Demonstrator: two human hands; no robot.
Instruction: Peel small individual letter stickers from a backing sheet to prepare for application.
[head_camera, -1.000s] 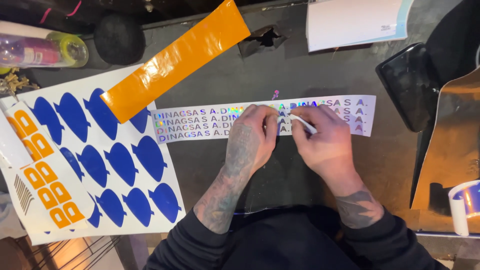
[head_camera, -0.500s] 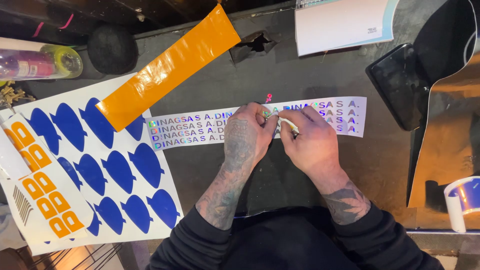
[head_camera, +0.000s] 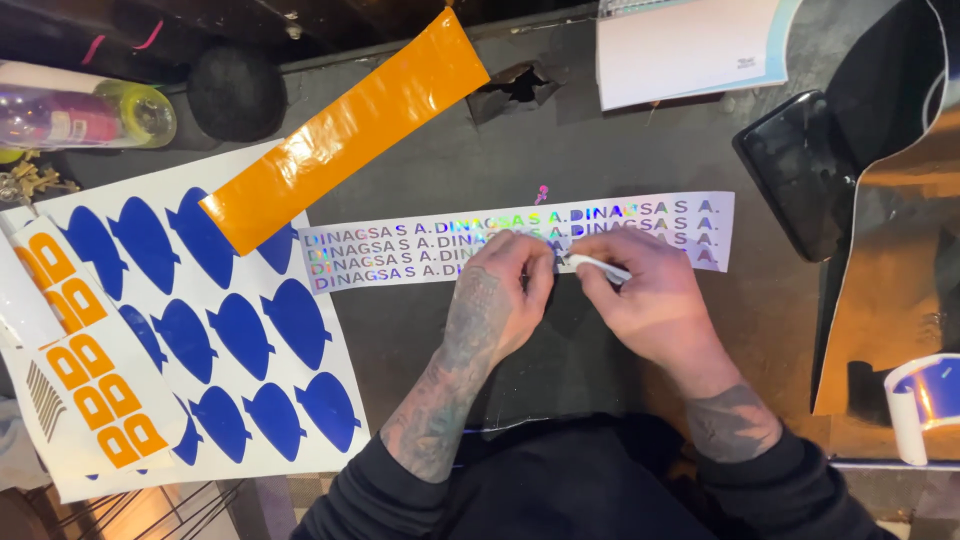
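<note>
A long white strip of shiny rainbow-coloured vinyl lettering (head_camera: 400, 250) lies across the dark table. My left hand (head_camera: 500, 300) presses down on its middle, fingers curled on the strip. My right hand (head_camera: 650, 300) is beside it, pinching a thin white pen-like tool (head_camera: 598, 266) whose tip meets the lettering between the two hands. Both wrists rest on the table in front of my dark sleeves.
A white sheet of blue shapes (head_camera: 210, 320) lies at left, under an orange strip (head_camera: 340, 130) and next to small orange sticker sheets (head_camera: 90, 370). A bottle (head_camera: 90, 115) lies far left. White paper (head_camera: 690, 45) lies behind; a black tray (head_camera: 800, 170), gold sheet (head_camera: 890, 280) and tape roll (head_camera: 925, 405) sit right.
The view has shifted a little. My hands stay on the middle of the lettering strip, and the white tool has tilted slightly in my right hand.
</note>
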